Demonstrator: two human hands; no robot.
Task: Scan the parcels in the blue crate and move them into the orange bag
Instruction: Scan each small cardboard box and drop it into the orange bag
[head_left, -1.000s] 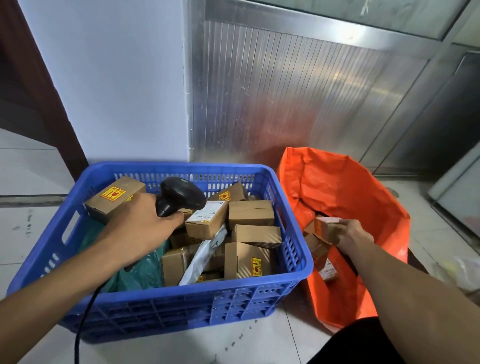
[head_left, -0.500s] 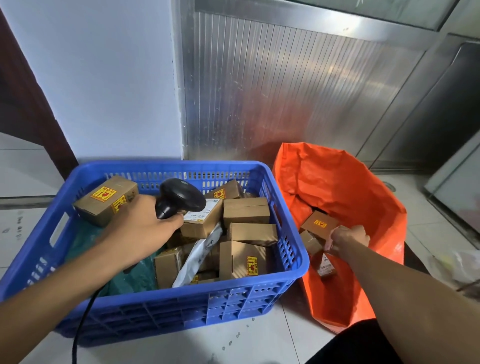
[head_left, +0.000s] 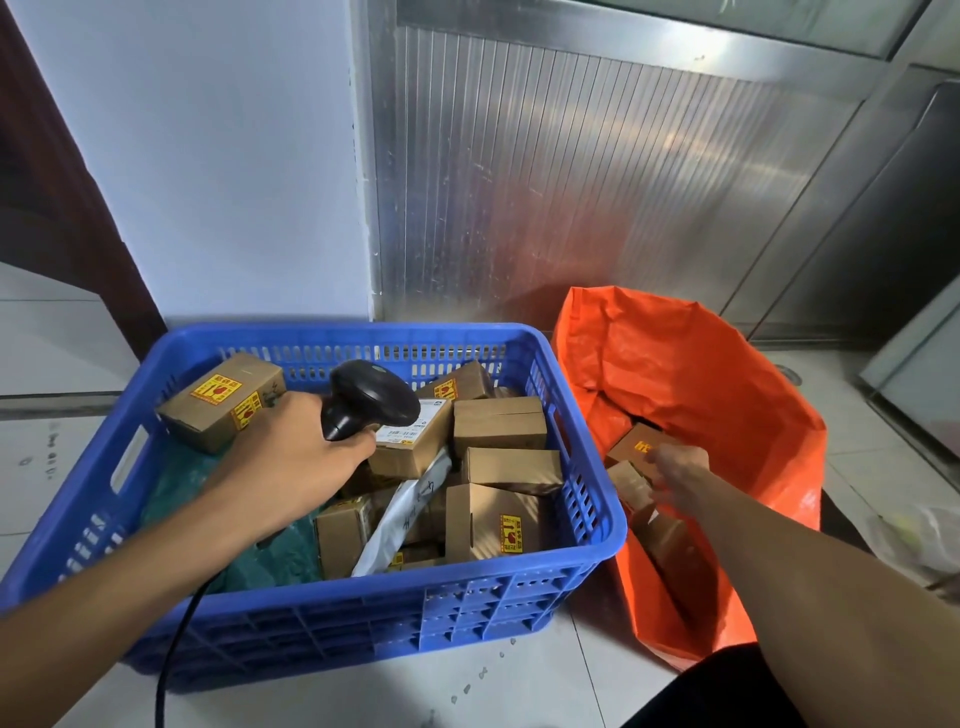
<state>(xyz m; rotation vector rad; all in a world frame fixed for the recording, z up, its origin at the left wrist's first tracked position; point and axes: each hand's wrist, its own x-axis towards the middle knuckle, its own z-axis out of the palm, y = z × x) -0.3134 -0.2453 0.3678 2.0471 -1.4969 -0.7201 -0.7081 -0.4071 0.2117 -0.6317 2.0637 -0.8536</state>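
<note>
The parcel held a second ago is now released inside the orange bag (head_left: 727, 395), the right hand (head_left: 675, 467) fingers loosely open and empty, while the left hand (head_left: 296, 457) stays closed on the scanner (head_left: 371, 397) above the blue crate (head_left: 332, 618), so another scan is judged next.

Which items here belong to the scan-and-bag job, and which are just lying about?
Job: blue crate, cardboard parcels, barcode scanner in left hand, orange bag, right hand.
Lying about: clear plastic wrap on floor.

I see the blue crate (head_left: 332, 618) on the floor, heaped with small brown cardboard parcels (head_left: 498, 426), several with yellow stickers; just right, the open orange bag (head_left: 727, 395) holds a few parcels
</note>
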